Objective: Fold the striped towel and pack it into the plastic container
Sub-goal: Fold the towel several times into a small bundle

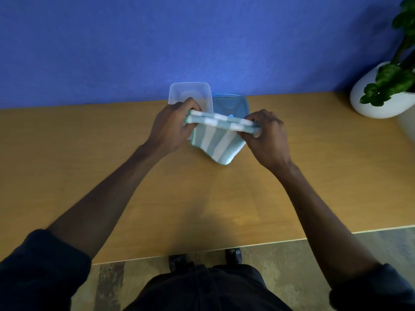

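Note:
The striped towel (215, 142), teal and white, hangs folded in the air above the wooden table (202, 198). My left hand (173, 126) pinches its left top corner and my right hand (265, 133) pinches the right top corner, so the top edge is stretched between them. The lower part droops to a point just over the tabletop. Behind my left hand stands the clear plastic container (190, 93), open and partly hidden by the hand. Its blue lid (229, 105) lies flat to the right of it, behind the towel.
A blue wall (157, 41) rises right behind the table's far edge. A white pot with a green plant (381, 93) stands at the far right. The table's near edge runs above my shoes and the patterned floor.

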### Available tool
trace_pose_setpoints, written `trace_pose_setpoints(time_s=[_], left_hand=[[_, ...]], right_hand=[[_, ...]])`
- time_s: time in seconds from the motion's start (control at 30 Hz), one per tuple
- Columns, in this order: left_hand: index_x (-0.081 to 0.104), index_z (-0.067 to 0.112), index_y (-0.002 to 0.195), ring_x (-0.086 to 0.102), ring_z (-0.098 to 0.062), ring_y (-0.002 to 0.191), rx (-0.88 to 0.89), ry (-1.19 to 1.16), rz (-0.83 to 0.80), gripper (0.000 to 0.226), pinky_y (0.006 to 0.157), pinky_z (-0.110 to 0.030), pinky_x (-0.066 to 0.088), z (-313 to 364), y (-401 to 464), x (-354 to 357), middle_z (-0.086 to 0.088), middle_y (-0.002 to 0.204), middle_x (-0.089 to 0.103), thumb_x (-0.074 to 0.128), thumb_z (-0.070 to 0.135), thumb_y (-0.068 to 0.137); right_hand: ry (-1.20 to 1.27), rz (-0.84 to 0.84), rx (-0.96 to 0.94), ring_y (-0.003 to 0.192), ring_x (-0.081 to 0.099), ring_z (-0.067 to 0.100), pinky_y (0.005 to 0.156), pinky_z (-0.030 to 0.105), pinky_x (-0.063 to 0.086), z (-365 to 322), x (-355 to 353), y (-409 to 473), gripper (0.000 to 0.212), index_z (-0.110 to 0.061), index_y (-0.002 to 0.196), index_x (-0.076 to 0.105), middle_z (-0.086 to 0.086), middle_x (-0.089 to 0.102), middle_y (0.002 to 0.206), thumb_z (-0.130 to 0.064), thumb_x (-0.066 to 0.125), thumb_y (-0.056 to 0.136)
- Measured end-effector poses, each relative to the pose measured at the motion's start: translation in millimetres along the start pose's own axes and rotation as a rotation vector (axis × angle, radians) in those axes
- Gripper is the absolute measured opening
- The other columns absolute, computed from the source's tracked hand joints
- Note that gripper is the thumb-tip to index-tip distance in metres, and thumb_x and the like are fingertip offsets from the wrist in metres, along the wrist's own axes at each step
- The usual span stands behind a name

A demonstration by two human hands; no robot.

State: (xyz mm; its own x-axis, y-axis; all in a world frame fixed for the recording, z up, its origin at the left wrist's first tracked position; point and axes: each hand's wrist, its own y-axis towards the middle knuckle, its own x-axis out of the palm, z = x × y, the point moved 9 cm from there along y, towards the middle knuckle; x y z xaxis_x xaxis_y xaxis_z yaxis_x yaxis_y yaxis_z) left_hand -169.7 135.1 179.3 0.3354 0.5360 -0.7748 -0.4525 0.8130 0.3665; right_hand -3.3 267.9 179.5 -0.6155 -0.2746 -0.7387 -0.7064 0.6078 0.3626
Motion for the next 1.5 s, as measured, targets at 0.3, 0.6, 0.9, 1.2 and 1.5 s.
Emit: trace_pose_setpoints(time_s=[0.3, 0.6, 0.9, 1.2, 1.5], left_hand=[[0.059, 0.02, 0.113, 0.066, -0.021, 0.098, -0.133, -0.156, -0.109, 0.039, 0.079, -0.033, 0.052, -31, -125, 37, 0.004, 0.112, 0.066, 0.061, 0.012, 0.075], [0.058, 0.02, 0.117, 0.06, -0.006, 0.085, -0.26, -0.257, -0.372, 0.042, 0.063, -0.031, 0.053, -29, -247, 93, 0.011, 0.103, 0.06, 0.051, 0.025, 0.077], [0.054, 0.029, 0.097, 0.063, -0.002, 0.091, -0.426, -0.43, -0.335, 0.024, 0.072, -0.019, 0.05, -25, -277, 92, 0.019, 0.097, 0.064, 0.063, 0.034, 0.076], [0.063, 0.022, 0.111, 0.053, -0.022, 0.126, -0.391, -0.693, -0.302, 0.042, 0.103, -0.043, 0.046, -24, -253, 99, -0.009, 0.129, 0.058, 0.082, 0.023, 0.074], [0.062, 0.001, 0.104, 0.048, -0.015, 0.132, -0.248, -0.594, -0.348, 0.061, 0.105, -0.041, 0.044, -25, -261, 107, -0.004, 0.127, 0.06, 0.066, 0.057, 0.08]], right_hand=[[-0.208, -0.288, -0.183, 0.09, 0.061, 0.031, 0.074, 0.036, 0.039, -21, 49, -88, 0.025, -0.017, 0.09, 0.068, 0.002, 0.067, 0.089, -0.013, 0.072, 0.066], [-0.123, -0.699, -0.151, 0.109, 0.057, 0.019, 0.091, 0.036, 0.045, 5, 107, -191, 0.022, -0.021, 0.09, 0.06, -0.005, 0.062, 0.114, -0.014, 0.068, 0.07], [0.121, -0.683, -0.023, 0.078, 0.06, 0.011, 0.067, 0.028, 0.045, 19, 98, -226, 0.031, -0.028, 0.11, 0.055, -0.008, 0.067, 0.091, -0.017, 0.061, 0.082], [0.4, -0.553, 0.211, 0.097, 0.066, -0.003, 0.076, 0.02, 0.052, 36, 95, -209, 0.028, -0.037, 0.112, 0.065, -0.022, 0.071, 0.105, -0.034, 0.068, 0.084], [-0.042, -0.72, -0.107, 0.142, 0.035, 0.01, 0.11, 0.033, 0.038, 42, 114, -222, 0.072, -0.029, 0.142, 0.047, -0.012, 0.043, 0.151, -0.026, 0.073, 0.075]])
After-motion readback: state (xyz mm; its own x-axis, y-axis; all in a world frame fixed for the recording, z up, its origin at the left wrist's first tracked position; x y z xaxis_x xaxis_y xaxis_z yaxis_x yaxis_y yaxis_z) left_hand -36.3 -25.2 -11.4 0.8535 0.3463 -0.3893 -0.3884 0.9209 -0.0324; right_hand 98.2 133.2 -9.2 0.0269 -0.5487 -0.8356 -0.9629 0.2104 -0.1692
